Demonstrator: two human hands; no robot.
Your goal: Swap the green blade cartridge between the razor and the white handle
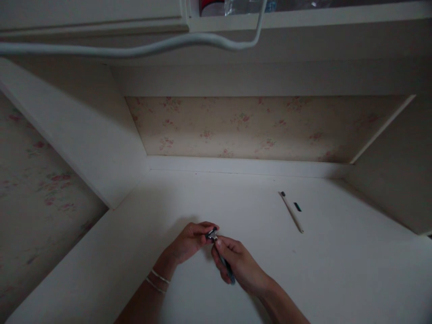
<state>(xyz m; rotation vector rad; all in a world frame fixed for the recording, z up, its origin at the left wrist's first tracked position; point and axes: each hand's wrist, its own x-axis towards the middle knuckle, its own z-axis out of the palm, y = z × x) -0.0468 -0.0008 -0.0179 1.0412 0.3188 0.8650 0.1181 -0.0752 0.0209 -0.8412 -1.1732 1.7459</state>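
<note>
A razor (223, 257) with a silver neck and a dark, slim handle is between my two hands, above the white surface. My right hand (238, 261) is closed around the handle, its thumb pressed near the neck. At the head end, the fingertips of my left hand (189, 240) pinch the razor's head, partly covering it. To the right lie a pale toothbrush-like stick (292, 213) with a dark tip and a small dark strip (297, 207) with a greenish edge, which looks like a blade cartridge. Neither hand touches these two.
The white desk surface (151, 216) runs back to a ledge (236, 165) below floral wallpaper (222, 128). White panels (84, 135) close in the sides. Overhead, a pale bent tube (135, 50) crosses in front of a shelf (337, 13) holding clear plastic items.
</note>
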